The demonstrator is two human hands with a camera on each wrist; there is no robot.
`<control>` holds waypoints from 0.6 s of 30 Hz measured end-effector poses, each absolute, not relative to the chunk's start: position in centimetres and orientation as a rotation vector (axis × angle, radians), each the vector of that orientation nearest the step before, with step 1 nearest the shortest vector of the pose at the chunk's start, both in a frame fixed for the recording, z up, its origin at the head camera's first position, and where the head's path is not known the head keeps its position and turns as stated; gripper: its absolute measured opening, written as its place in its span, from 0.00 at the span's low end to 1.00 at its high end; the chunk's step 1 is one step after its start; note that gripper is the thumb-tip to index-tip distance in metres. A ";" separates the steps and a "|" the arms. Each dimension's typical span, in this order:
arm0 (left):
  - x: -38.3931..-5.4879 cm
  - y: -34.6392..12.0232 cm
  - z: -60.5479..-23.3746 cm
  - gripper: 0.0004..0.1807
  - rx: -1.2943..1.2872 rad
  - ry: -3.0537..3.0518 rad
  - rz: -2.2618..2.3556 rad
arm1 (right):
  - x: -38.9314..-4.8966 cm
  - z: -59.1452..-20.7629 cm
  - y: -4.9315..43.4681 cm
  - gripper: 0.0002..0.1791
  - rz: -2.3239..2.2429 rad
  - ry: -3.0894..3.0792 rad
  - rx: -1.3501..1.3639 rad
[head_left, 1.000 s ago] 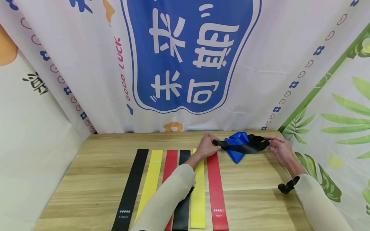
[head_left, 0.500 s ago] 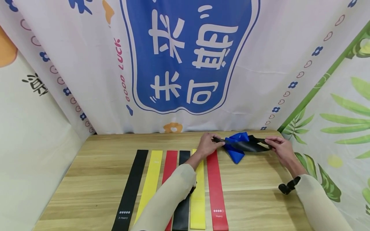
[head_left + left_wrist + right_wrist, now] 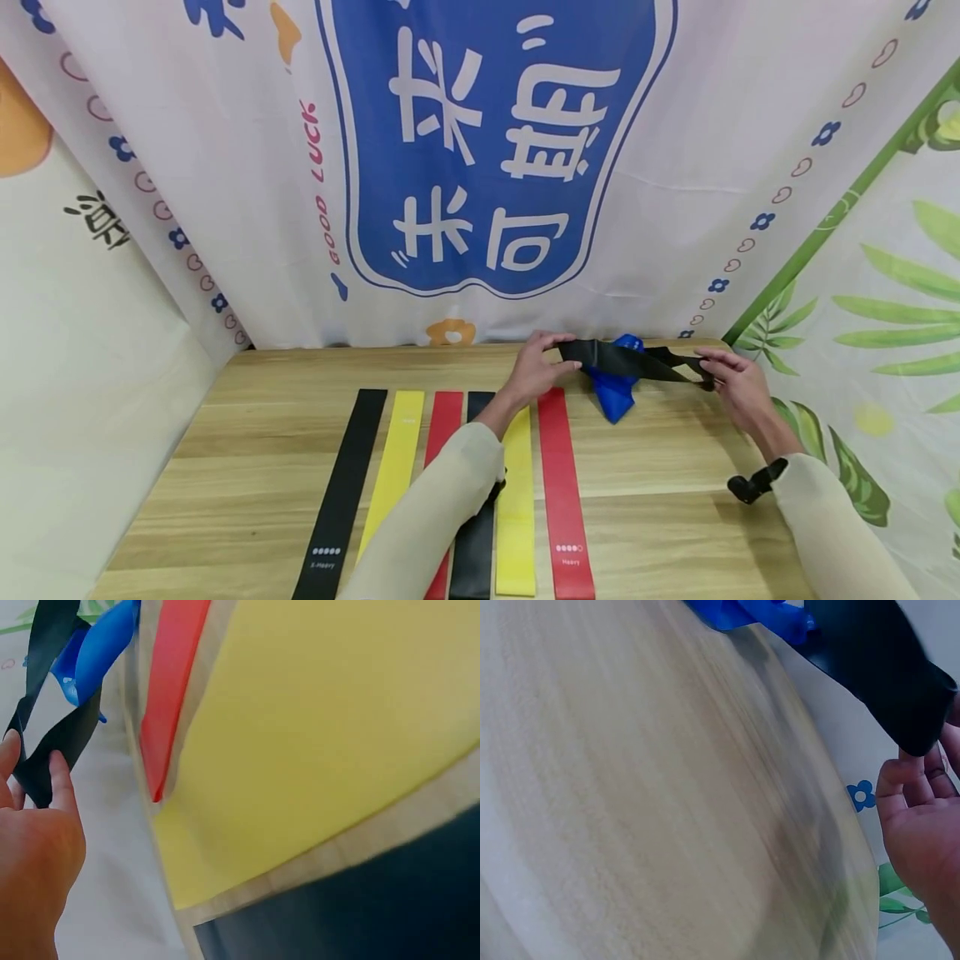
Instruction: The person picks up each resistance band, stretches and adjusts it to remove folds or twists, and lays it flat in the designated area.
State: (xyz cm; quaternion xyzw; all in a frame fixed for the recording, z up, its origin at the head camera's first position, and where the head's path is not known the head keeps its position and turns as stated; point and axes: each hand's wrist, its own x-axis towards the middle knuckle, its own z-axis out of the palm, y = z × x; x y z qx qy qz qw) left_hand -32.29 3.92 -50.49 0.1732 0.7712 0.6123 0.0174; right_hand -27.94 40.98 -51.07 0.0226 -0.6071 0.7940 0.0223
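Note:
A black resistance band (image 3: pixel 626 360), a twisted loop, is stretched between my hands at the table's back right. My left hand (image 3: pixel 534 368) pinches its left end between thumb and fingers. At the other end, my right hand (image 3: pixel 742 392) grips the loop with curled fingertips. Behind and below the black band is a crumpled blue band (image 3: pixel 617 398), partly covered by it in the head view. The left wrist view shows the black loop (image 3: pixel 67 739) folded at the fingers, with the blue band (image 3: pixel 105 645) beyond. In the right wrist view, the loop's end (image 3: pixel 900 682) lies at the fingertips.
Flat bands lie in a row on the wooden table (image 3: pixel 247 467): black (image 3: pixel 341 492), yellow (image 3: pixel 397 450), red (image 3: pixel 444 421), then another black (image 3: pixel 472 558), yellow (image 3: pixel 516 517) and red (image 3: pixel 566 492). My left forearm (image 3: pixel 435 517) crosses over several. A printed curtain (image 3: pixel 637 275) hangs behind.
My left hand has risen slightly, lifting and turning the black band's left end so its flat face shows. The right hand has shifted slightly right. The blue band's upper part now looks narrower.

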 end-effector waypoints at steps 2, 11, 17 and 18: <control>-32.4 4.0 -50.3 0.28 0.547 2.395 1.907 | -27.8 -50.9 41.1 0.16 2.489 -1.873 0.093; -32.3 4.0 -49.8 0.36 0.598 2.406 1.852 | -27.8 -50.3 41.0 0.13 2.515 -1.941 0.076; -32.1 3.9 -49.8 0.26 0.619 2.411 1.823 | -27.7 -50.3 41.2 0.12 2.463 -2.113 0.052; -32.1 3.9 -49.8 0.25 0.620 2.402 1.827 | -27.6 -50.3 41.3 0.13 2.448 -2.141 0.055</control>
